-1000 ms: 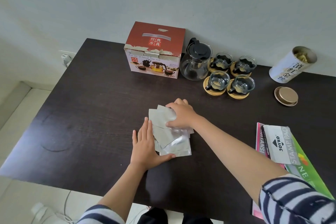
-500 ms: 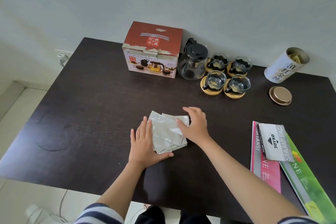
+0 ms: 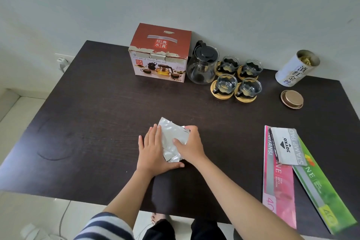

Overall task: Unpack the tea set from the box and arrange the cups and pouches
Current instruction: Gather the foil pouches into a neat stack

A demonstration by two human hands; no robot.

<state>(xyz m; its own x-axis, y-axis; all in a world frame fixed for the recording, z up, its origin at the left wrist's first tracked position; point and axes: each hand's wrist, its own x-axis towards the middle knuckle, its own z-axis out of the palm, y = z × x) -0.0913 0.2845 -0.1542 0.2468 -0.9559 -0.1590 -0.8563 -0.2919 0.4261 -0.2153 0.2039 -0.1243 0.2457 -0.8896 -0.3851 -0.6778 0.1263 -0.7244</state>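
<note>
The two hands have closed in on the foil pouches point(image 3: 171, 138) since a second ago, when the packets lay fanned out wider and the right hand reached further forward over them; now the pile is squeezed into one tighter stack between the palms. The left hand point(image 3: 153, 152) lies flat, fingers straight, its inner edge pressed against the stack's near side with the thumb stretched under the front corner. The right hand point(image 3: 190, 145) rests on top from the other side, fingers bent over the far edge, thumb lying across the foil. Those packets look light, thin and slick, likely to slide over one another, so I'd take them by the edges, squared up, rather than pinch the top one. Well beyond the fingertips stand the box point(image 3: 160, 52), the glass teapot point(image 3: 202, 66) and four cups point(image 3: 236, 79) on wooden coasters, already set out in a square.
</note>
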